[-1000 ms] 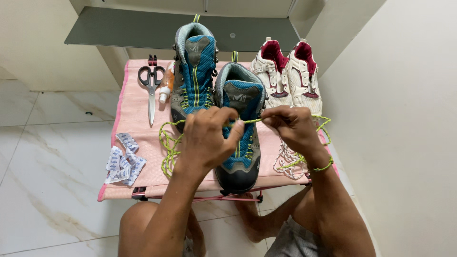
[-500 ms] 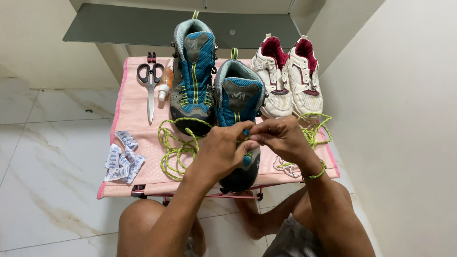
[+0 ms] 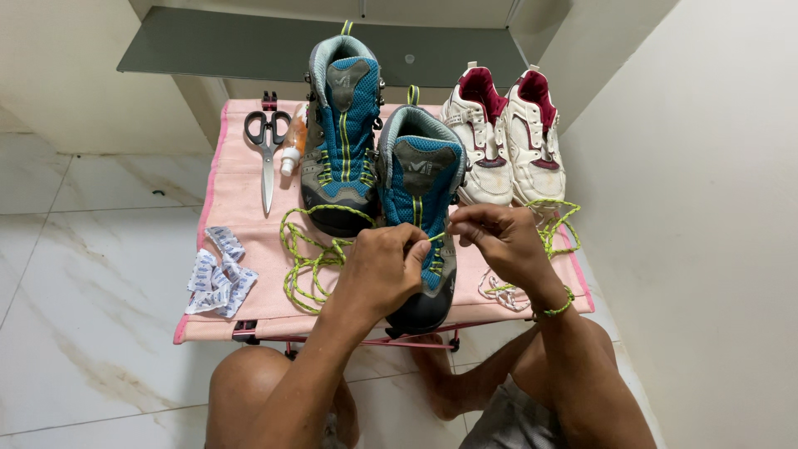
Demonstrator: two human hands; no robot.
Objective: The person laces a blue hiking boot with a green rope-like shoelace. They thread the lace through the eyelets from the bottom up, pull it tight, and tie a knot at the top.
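Our left hand (image 3: 384, 268) and right hand (image 3: 499, 239) pinch a yellow-green lace (image 3: 437, 237) over the blue hiking boot (image 3: 421, 218) at the pink worktop's (image 3: 237, 195) front edge, hiding its eyelets. Small white-and-blue packets (image 3: 218, 273) lie at the front left corner, their print unreadable.

Blue-grey hiking boot (image 3: 420, 208) upright on pink tabletop (image 3: 237, 199), toe nearest, yellow-green lace (image 3: 312, 249) half-threaded, loose left.

Two blue boots (image 3: 342, 125), two white sneakers (image 3: 480, 137) (worn), one scissors (image 3: 267, 150).
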